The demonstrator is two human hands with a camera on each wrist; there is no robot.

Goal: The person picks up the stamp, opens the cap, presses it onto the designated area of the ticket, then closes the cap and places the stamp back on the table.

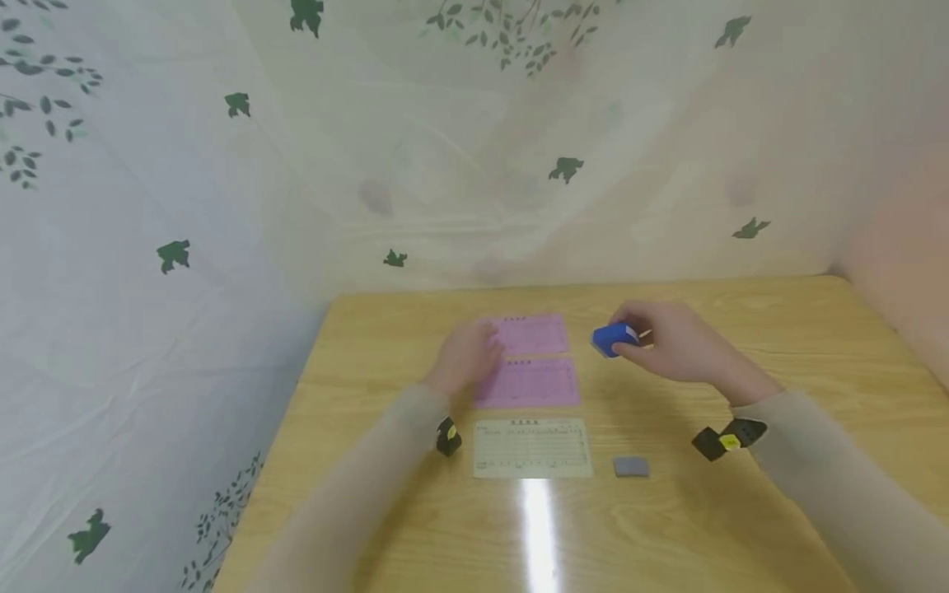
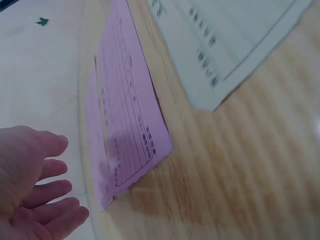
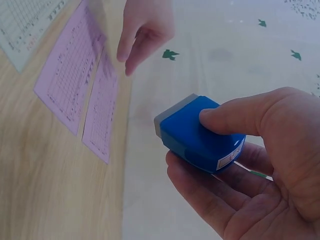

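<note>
My right hand (image 1: 670, 342) pinches a blue stamp (image 3: 197, 135) between thumb and fingers, raised over the table to the right of the pink slips. The stamp's grey end points away from the palm in the right wrist view. Two pink printed slips, a far one (image 1: 535, 334) and a nearer one (image 1: 530, 384), lie one behind the other. At their left edge, my left hand (image 1: 465, 354) hovers with loosely bent fingers (image 2: 55, 190) and nothing in them. A pale green printed slip (image 1: 531, 449) lies closer to me. Beside it sits a small grey cap (image 1: 631, 467).
The wooden table (image 1: 712, 527) ends at a pale curtain (image 1: 474, 206) with green bird prints behind and to the left. A bright light reflection runs down the table in front of the green slip.
</note>
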